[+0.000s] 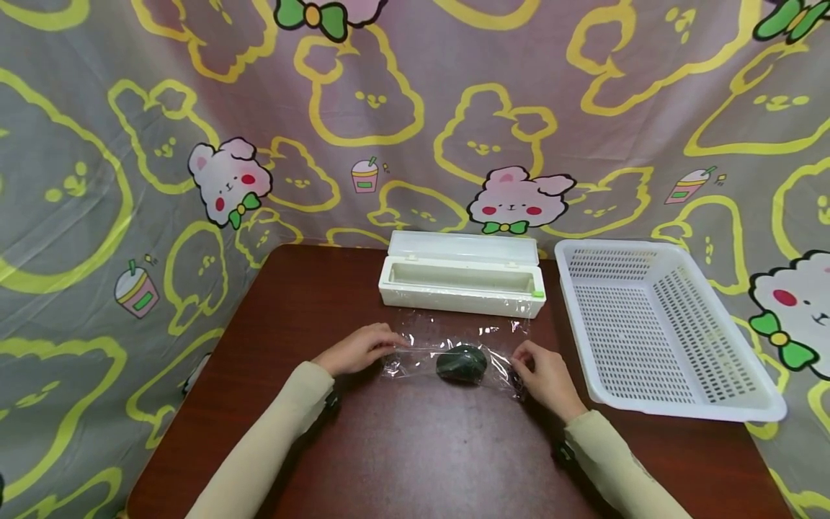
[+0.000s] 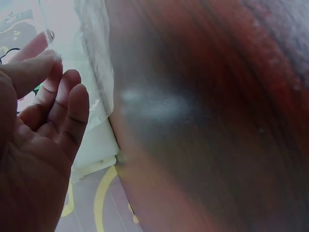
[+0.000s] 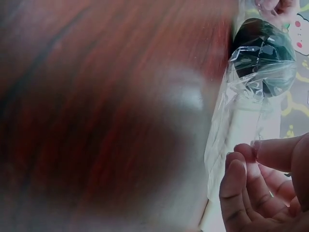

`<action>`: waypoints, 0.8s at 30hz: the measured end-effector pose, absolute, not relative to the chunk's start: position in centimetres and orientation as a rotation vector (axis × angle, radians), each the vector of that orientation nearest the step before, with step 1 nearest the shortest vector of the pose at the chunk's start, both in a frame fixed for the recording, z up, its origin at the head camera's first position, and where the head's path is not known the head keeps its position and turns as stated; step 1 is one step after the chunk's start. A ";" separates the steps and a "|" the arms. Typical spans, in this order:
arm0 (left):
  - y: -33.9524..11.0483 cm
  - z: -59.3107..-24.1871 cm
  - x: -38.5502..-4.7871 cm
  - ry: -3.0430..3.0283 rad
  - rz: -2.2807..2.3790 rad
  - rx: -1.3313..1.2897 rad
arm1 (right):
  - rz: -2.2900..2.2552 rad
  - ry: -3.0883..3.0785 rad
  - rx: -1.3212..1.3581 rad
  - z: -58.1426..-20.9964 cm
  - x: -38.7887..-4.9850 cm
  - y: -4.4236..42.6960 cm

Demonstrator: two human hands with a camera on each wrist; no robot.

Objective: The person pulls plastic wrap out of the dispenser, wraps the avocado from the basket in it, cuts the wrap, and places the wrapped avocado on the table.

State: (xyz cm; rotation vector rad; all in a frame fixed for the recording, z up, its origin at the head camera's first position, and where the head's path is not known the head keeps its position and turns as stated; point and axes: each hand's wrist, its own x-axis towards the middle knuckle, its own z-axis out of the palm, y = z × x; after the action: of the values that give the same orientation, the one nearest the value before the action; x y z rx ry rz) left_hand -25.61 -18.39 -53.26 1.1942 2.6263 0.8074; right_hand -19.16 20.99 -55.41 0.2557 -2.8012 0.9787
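A dark green, rounded object like an avocado (image 1: 462,364) sits on the table with clear plastic wrap (image 1: 415,359) over it. My left hand (image 1: 357,349) pinches the wrap's left edge between thumb and index finger; the other fingers are loosely bent in the left wrist view. At the opposite side, my right hand (image 1: 550,378) pinches the right edge between thumb and fingertip. In the right wrist view, creased film covers the dark object (image 3: 263,58). Behind, the wrap reaches toward a white wrap dispenser box (image 1: 460,297) whose lid stands raised.
A white perforated plastic basket (image 1: 577,328) stands on the right of the brown table (image 1: 415,447). A small green piece (image 1: 537,294) sits at the dispenser's right front corner. Close behind the table hangs a patterned curtain (image 1: 415,108).
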 end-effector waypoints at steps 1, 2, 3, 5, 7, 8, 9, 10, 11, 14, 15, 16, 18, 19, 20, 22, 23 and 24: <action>-18.4 -53.4 -25.6 2.633 0.803 1.203 | 0.974 -2.807 0.256 -55.4 -19.2 21.0; -18.4 -53.4 -25.7 2.637 0.799 1.210 | 0.973 -2.811 0.258 -55.4 -19.2 21.0; -18.4 -53.5 -25.7 2.643 0.789 1.226 | 0.971 -2.814 0.261 -55.3 -19.2 20.9; -18.3 -53.5 -25.7 2.646 0.759 1.244 | 0.972 -2.822 0.265 -55.3 -19.3 20.9; -18.3 -53.5 -25.6 2.641 0.725 1.246 | 0.972 -2.831 0.269 -55.3 -19.3 20.8; -18.2 -53.5 -25.6 2.635 0.713 1.249 | 0.970 -2.835 0.269 -55.3 -19.4 20.8; -18.2 -53.5 -25.6 2.627 0.702 1.251 | 0.968 -2.840 0.268 -55.3 -19.4 20.7; -18.1 -53.5 -25.6 2.621 0.689 1.246 | 0.963 -2.845 0.267 -55.3 -19.4 20.7; -18.1 -53.5 -25.6 2.619 0.671 1.242 | 0.957 -2.847 0.268 -55.4 -19.4 20.7; -17.9 -53.7 -25.7 2.618 0.629 1.240 | 0.951 -2.848 0.280 -55.4 -19.4 20.6; -17.9 -53.8 -25.7 2.618 0.613 1.242 | 0.950 -2.849 0.289 -55.4 -19.4 20.6; -17.8 -53.9 -25.7 2.620 0.597 1.242 | 0.950 -2.851 0.293 -55.4 -19.4 20.5; -17.8 -53.9 -25.7 2.618 0.581 1.231 | 0.954 -2.859 0.298 -55.4 -19.4 20.5; -17.8 -53.9 -25.7 2.616 0.583 1.224 | 0.952 -2.865 0.301 -55.3 -19.4 20.4; -17.8 -54.0 -25.7 2.615 0.582 1.220 | 0.951 -2.871 0.301 -55.4 -19.4 20.4; -17.7 -54.0 -25.7 2.608 0.594 1.212 | 0.950 -2.884 0.292 -55.4 -19.4 20.4; -17.7 -53.9 -25.7 2.605 0.600 1.209 | 0.950 -2.888 0.291 -55.4 -19.4 20.4; -17.7 -54.0 -25.7 2.602 0.608 1.209 | 0.953 -2.890 0.289 -55.4 -19.4 20.5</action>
State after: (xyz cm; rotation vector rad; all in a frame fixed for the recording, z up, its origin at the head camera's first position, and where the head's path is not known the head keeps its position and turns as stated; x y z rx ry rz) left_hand -25.71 -17.68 -53.96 1.2091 2.6019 0.6078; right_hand -19.39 20.46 -55.42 0.2895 -2.8904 0.9534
